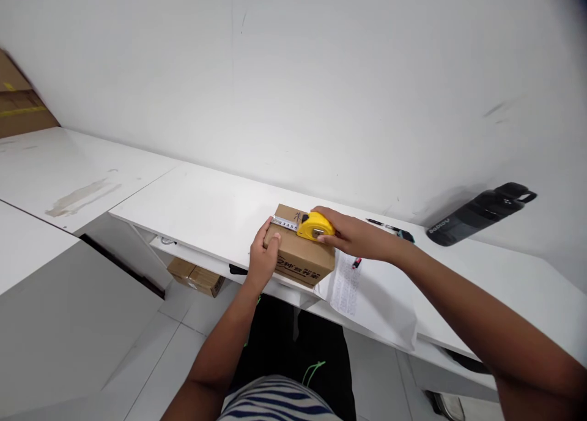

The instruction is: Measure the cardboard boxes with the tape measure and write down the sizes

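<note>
So, head view: the left hand (262,267) is at the near left end of a small brown box (305,256), thumb pressed on the top face, its other fingers bent round the left end by the tip of the metal blade (285,223), so it pinches the box; can't tell if the fingertips also clamp the blade tip. The right hand (348,234) has its fingers wrapped over a yellow tape measure (316,226), thumb low on the near side, gripping the case on the box's top. Blade is out and lies across the top, numbers facing up, running from the case to the left edge. Box sits at the front edge of the white tabletop (206,194), printed side toward the wearer. Just right of it: a written sheet of paper (380,314) hanging slightly over the front edge, with a red-and-black pen-like item (356,262) on it. Farther back, near the wall, a black pen (378,223); a dark bottle (477,216) stands well to the right. Two taped brown cartons (195,276) show below tabletop level, left of the wearer's legs.
</note>
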